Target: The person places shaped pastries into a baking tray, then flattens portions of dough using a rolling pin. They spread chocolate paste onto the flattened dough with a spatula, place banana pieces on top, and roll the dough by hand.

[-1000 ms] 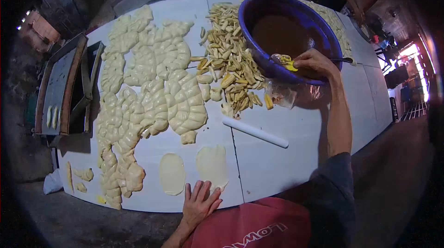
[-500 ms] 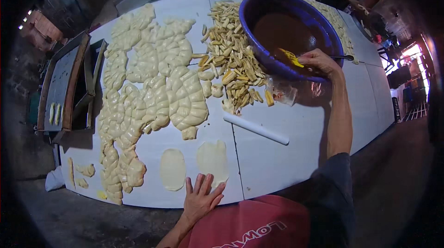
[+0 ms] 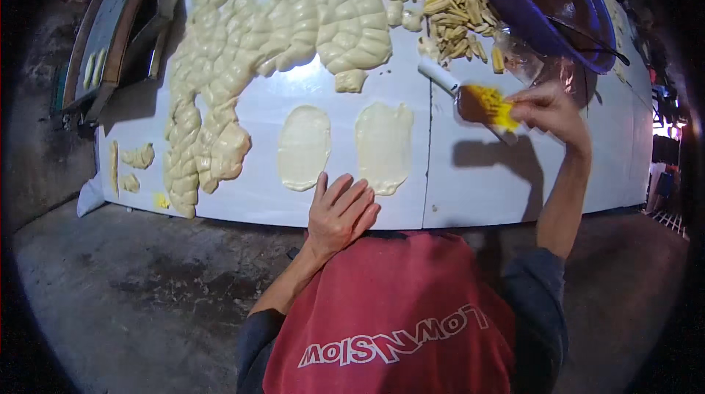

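Observation:
Two thin, oval dough sheets lie side by side near the table's front edge, the left dough sheet [image 3: 304,148] and the right dough sheet [image 3: 383,150]. My left hand [image 3: 340,210] rests with outstretched fingers just below and between them, its fingertips close to their lower ends. Pinched in my right hand [image 3: 549,111] is a yellow scraper [image 3: 505,114], its far end covered in brown paste [image 3: 477,103]. I hold it above the table, to the right of the dough, over the white rolling pin [image 3: 438,74], which it partly hides.
Many joined dough pieces [image 3: 283,27] spread over the table's left half. Cut banana pieces [image 3: 459,12] are heaped at the back, beside a blue basin [image 3: 604,19] of brown paste with a dark-handled utensil in it. Trays [image 3: 110,49] stand at the left edge.
My right hand has carried the scraper out of the basin, leftward and nearer, now loaded with brown paste. My left hand stays by the dough sheets. The view has tilted down.

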